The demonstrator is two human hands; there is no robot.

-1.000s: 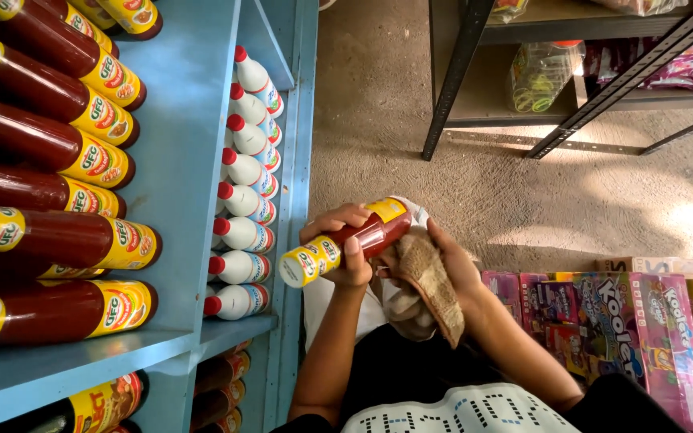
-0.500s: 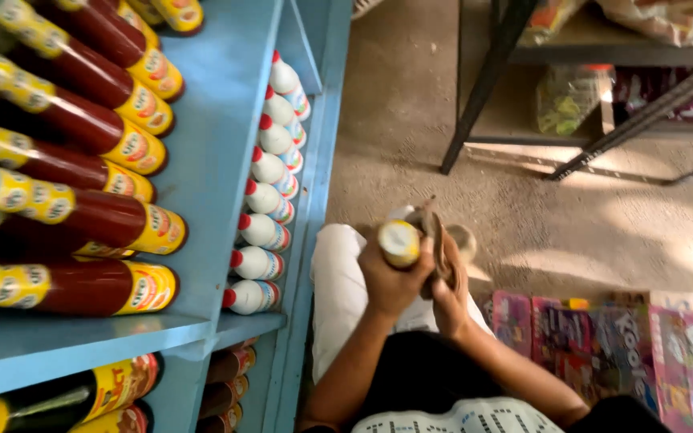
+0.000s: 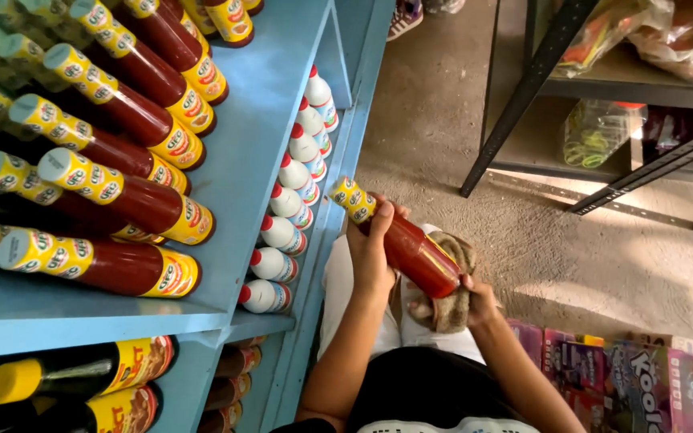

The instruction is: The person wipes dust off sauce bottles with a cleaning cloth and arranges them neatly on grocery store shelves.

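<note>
- You hold a red sauce bottle with a yellow cap out in front of you, above your lap and just beside the blue shelf; it lies tilted, cap pointing up and to the left, base down to the right.
- Your left hand wraps the upper half of the bottle, just below the neck, its fingers closed round the glass.
- Your right hand is at the bottle's base, fingers closed on a brown cloth that is pressed against the bottom end of the bottle.
- On the top shelf board to your left, matching red bottles with yellow caps lie in rows.
- On the lower board, beside your left forearm, a row of white bottles with red caps stands.
- Bright packets lie on the floor to your right.
- Beyond them stands a dark metal rack holding bagged goods.
</note>
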